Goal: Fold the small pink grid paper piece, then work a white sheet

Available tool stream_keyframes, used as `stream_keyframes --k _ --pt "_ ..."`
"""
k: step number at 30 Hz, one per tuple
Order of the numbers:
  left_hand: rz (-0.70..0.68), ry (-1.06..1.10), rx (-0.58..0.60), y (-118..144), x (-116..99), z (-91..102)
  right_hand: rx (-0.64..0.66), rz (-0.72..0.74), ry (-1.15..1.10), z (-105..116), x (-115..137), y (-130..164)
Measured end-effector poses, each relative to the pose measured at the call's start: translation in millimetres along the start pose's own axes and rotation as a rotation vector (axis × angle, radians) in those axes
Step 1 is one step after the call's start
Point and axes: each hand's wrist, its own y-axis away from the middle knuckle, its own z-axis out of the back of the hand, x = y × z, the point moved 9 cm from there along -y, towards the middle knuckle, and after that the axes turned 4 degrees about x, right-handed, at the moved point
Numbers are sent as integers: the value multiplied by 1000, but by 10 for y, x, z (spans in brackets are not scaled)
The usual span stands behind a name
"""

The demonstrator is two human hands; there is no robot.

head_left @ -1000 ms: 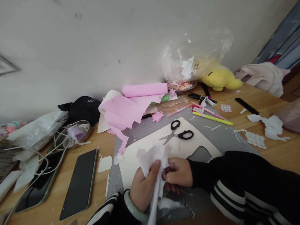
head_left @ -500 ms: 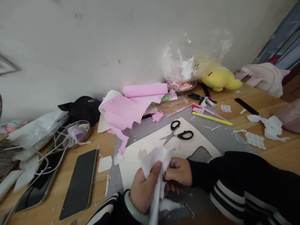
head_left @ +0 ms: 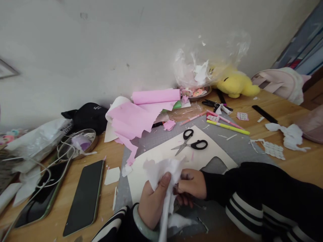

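Observation:
A crumpled sheet of thin white paper (head_left: 161, 169) is between my two hands, its lower end hanging as a rolled strip. My left hand (head_left: 152, 200) is closed on it, thumb pressed on top. Fingers curled, my right hand (head_left: 190, 185) pinches the sheet's right edge; its fingertips are partly hidden. Below my hands lies a cream sheet of card (head_left: 141, 174) on a grey cutting mat (head_left: 119, 198). Black-handled scissors (head_left: 188, 143) rest on the card with their blades parted. Another white scrap (head_left: 180, 220) shows under my right hand.
To the left are two phones (head_left: 84, 198), white cables and a metal bowl (head_left: 92, 141). Torn pink paper (head_left: 136, 117) and a pink roll (head_left: 156, 96) lie against the wall. Pens (head_left: 228, 127), pliers, a plastic bag and a yellow plush toy (head_left: 236, 84) stand at the back right.
The top of the white paper has spread a little to the left and tilted. Both hands keep their grip, with my left hand shifted slightly left.

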Motion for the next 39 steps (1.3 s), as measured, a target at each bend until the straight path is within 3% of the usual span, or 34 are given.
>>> stream_keyframes --k 4,7,10,15,18,31,39 --pt "47 7 -220 2 18 261 21 60 -13 -14 37 10" --pt "54 10 -229 -18 15 280 39 59 -24 -34 45 20" --pt "7 16 -158 -28 -20 180 28 71 -17 -26 73 28" --pt "-12 -36 182 -31 16 -176 6 57 -1 6 49 18" --pt "-33 -66 238 -26 18 -230 -7 19 5 17 0 -3" --pt "-5 -5 39 -33 2 -11 -16 38 -4 12 4 -16" --pt "77 18 -194 -39 55 264 15 63 11 -28 72 40"
